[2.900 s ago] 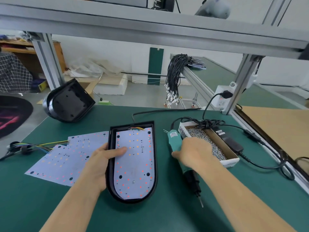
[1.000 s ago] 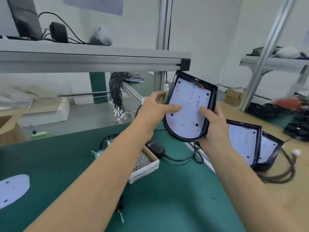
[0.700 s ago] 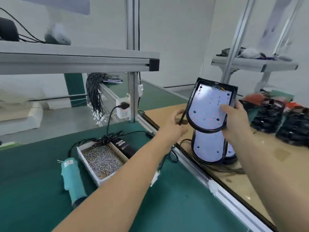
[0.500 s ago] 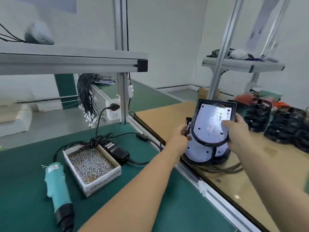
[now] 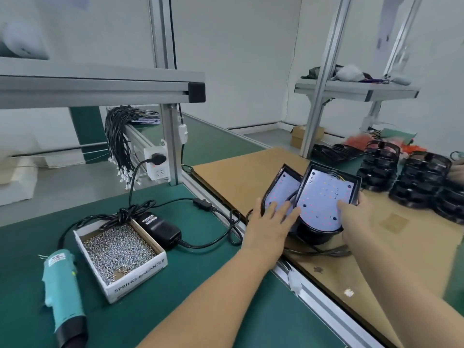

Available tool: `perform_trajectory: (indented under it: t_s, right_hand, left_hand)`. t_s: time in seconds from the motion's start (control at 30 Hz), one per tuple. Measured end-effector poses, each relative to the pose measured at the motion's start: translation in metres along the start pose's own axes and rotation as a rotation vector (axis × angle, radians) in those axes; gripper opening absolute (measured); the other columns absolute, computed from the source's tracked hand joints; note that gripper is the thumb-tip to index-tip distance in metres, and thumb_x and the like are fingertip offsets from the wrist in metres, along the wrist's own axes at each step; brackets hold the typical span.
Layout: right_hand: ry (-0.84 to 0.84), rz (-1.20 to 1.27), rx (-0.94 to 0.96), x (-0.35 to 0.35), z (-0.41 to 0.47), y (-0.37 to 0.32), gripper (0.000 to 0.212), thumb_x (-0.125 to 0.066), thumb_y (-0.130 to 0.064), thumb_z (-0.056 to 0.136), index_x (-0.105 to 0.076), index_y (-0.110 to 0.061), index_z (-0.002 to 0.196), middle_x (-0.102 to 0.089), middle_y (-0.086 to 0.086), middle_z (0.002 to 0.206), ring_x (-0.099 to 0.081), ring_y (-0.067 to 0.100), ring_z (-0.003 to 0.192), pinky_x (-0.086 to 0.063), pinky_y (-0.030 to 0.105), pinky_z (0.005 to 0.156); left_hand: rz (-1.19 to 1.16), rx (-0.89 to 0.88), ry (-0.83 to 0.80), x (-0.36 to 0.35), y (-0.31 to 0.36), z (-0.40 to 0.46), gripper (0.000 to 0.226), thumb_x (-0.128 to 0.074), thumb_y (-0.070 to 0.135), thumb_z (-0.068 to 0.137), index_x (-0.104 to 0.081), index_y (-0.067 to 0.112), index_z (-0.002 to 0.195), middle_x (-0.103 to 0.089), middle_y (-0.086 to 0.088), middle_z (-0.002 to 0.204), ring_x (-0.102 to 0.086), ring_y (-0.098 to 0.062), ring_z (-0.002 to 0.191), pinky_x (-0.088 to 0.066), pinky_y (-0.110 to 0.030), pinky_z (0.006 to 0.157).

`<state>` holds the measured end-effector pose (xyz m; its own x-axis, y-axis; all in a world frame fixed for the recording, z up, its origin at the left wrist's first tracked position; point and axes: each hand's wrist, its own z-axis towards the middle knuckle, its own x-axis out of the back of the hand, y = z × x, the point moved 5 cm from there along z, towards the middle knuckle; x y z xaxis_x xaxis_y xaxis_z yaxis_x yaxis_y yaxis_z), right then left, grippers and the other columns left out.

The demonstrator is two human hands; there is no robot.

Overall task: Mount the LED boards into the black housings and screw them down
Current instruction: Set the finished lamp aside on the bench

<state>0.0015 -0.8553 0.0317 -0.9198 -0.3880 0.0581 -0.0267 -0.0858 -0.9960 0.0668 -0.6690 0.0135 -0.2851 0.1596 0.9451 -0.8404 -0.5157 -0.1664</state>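
Observation:
A black housing with a white LED board mounted in it (image 5: 324, 197) rests tilted on top of other finished housings on the brown board. My right hand (image 5: 356, 219) grips its right edge, thumb on the LED board. A second finished housing (image 5: 281, 187) leans just to its left. My left hand (image 5: 270, 222) lies on that one with fingers spread, holding nothing. On the green mat to the left lie the teal electric screwdriver (image 5: 62, 290) and a white box of screws (image 5: 118, 249).
The brown board (image 5: 238, 172) covers the neighbouring bench, with stacks of empty black housings (image 5: 414, 179) at its far right. An aluminium rail (image 5: 308, 295) divides the benches. A black power adapter (image 5: 160, 227) and its cables lie behind the screw box. An upright post (image 5: 168, 116) carries a socket.
I turned right from the mat and carried the finished housing over to the brown board, lowering it onto the stack. My left hand let go and now rests on the neighbouring housing.

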Motion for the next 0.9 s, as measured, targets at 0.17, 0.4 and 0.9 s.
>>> perform_trajectory:
  t_s: [0.17,0.4,0.9]
  right_hand:
    - [0.082,0.026,-0.007,-0.006,0.006,0.005,0.040,-0.044,-0.005,0.095,-0.047,-0.019,0.133,-0.056,0.004,0.105,-0.050,0.022,0.079,-0.041,0.031,0.068]
    - [0.099,-0.149,0.128,-0.026,0.005,-0.002,0.047,-0.037,-0.007,0.098,-0.036,-0.018,0.143,-0.046,0.005,0.130,-0.051,0.028,0.098,-0.044,0.036,0.082]
    - [-0.326,-1.273,0.930,-0.108,-0.075,-0.016,0.055,-0.045,-0.027,0.088,-0.035,-0.034,0.142,-0.023,-0.004,0.156,-0.018,0.021,0.143,0.010,0.058,0.110]
  left_hand:
    - [0.103,0.154,-0.036,-0.001,-0.018,0.021,0.068,-0.033,0.016,0.098,0.006,0.018,0.153,-0.002,-0.010,0.160,0.000,-0.027,0.147,0.011,-0.056,0.114]
    - [-0.211,0.420,-0.262,-0.031,-0.051,0.018,0.059,-0.029,0.027,0.104,0.002,0.018,0.153,-0.005,-0.006,0.161,-0.004,-0.026,0.147,0.005,-0.055,0.116]
    - [-1.254,0.536,-0.251,-0.043,-0.072,-0.003,0.081,-0.026,-0.013,0.086,-0.001,0.024,0.154,-0.012,0.004,0.161,-0.015,-0.018,0.146,-0.019,-0.040,0.119]
